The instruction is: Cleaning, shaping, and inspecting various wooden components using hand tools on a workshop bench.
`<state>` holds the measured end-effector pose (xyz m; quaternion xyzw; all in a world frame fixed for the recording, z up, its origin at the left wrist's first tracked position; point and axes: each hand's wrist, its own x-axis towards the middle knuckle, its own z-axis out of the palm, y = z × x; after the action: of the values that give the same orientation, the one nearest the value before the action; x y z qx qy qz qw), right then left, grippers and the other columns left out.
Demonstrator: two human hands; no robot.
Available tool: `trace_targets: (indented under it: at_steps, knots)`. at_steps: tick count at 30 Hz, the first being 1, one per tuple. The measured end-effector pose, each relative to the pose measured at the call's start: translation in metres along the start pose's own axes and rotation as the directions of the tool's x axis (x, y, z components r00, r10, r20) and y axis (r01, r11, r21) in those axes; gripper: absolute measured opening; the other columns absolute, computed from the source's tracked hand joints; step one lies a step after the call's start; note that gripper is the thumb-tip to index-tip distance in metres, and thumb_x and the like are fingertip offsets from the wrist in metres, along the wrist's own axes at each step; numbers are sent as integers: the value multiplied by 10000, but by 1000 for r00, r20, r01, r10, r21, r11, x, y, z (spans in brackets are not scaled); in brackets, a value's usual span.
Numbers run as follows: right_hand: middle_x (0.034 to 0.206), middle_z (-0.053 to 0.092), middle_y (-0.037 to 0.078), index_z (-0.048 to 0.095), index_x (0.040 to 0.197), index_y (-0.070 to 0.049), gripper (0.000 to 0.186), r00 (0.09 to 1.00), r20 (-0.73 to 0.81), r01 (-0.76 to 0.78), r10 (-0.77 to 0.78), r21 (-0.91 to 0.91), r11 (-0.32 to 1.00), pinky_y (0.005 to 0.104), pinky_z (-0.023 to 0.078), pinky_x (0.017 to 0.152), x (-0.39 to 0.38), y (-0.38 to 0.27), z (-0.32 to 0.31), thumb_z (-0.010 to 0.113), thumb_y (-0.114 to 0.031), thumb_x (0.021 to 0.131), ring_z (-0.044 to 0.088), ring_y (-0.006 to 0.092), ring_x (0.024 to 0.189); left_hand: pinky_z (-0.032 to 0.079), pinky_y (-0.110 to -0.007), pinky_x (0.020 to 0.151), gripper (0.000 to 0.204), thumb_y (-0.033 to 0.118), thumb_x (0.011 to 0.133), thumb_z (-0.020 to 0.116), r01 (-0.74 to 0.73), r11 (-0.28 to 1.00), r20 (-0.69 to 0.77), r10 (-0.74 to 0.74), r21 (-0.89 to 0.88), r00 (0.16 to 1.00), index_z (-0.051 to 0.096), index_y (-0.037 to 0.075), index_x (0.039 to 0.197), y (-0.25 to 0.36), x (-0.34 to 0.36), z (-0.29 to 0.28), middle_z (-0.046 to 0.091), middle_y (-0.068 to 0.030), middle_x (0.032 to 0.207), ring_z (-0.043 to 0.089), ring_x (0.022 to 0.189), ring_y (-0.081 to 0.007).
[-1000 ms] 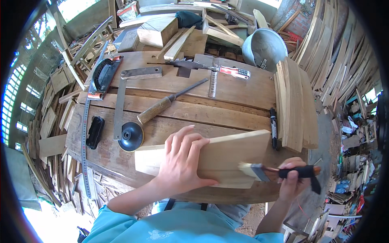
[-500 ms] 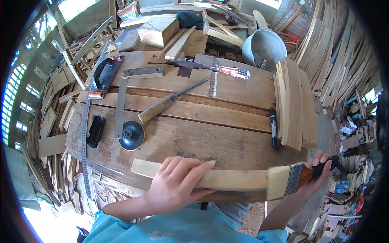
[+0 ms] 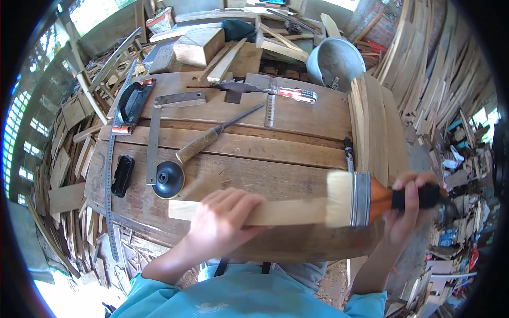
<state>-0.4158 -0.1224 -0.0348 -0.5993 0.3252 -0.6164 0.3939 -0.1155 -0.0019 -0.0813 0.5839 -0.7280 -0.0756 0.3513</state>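
Gripping a pale wooden board [image 3: 289,212] with the left hand [image 3: 222,214], fingers curled over the top, thumb round the near side, so mostly closed. Got a fat paintbrush [image 3: 360,199] in the right hand [image 3: 411,204] too, fingers wrapped round the black part of the handle, kinda blurry. Holding the bristles at the board's right end; hard to tell if actually touching. Having the board crosswise over the near side of the workbench [image 3: 275,177]. Also spotting a wooden-handled chisel [image 3: 204,144], a round black pad [image 3: 168,179] by a metal bevel [image 3: 154,140], plus a marker [image 3: 348,151] beside stacked planks [image 3: 376,132].
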Motion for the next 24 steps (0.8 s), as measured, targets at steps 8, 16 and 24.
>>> trace_targets:
  at_steps: [8,16,24]
  knots:
    - [891,670,98,507,1060,-127,195,923,-151,-327,355,178,928,196,401,369,-25,56,12,682,-149,977,519,67,507,547,-386,708,482,175,577,946,69,993,-79,-62,91,995,700,58,974,-22,-19,-18,719,-93,873,701,784,-293]
    - [864,690,107,496,1065,-91,175,909,5,-411,418,188,892,210,444,418,-44,68,21,656,-101,994,573,88,517,537,-330,700,495,164,592,968,97,994,-35,-95,57,995,708,12,984,-27,-18,-23,722,-104,874,693,771,-242]
    - [980,683,170,507,1133,-102,193,920,-8,-310,392,598,739,244,503,437,-23,53,30,647,-171,1020,627,147,590,503,-284,676,528,251,631,980,210,975,-113,-216,-68,970,695,-31,976,-34,-26,-37,698,-90,831,662,749,-170]
